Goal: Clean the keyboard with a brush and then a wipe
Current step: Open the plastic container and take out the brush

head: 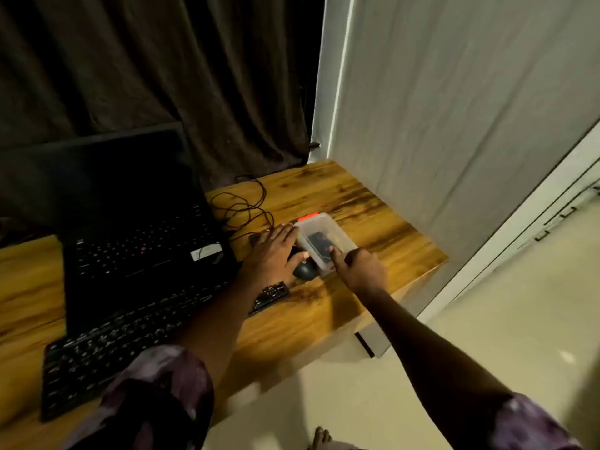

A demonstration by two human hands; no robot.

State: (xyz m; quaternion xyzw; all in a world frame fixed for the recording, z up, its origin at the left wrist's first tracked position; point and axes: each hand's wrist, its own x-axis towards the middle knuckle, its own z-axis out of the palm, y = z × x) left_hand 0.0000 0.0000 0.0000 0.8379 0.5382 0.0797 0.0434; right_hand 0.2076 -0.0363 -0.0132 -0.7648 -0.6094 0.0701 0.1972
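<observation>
The clear box [342,233] is set near the right edge of the surface [373,203]. A dark item [319,243] is seen inside it, possibly the brush, though that cannot be told in the dim light. The right grip [360,271] is placed at the box's near end, forefinger reaching inside toward that item; whether anything is pinched cannot be told. The left grip [276,254] is laid flat, fingers straight, against the box's left wall, above the mouse [305,271]. The keyboard [113,349] is stretched along the front edge, its long axis pointed toward the box and crossed by the left forearm. A laptop [136,228] and looped cable [240,206] are found behind.
</observation>
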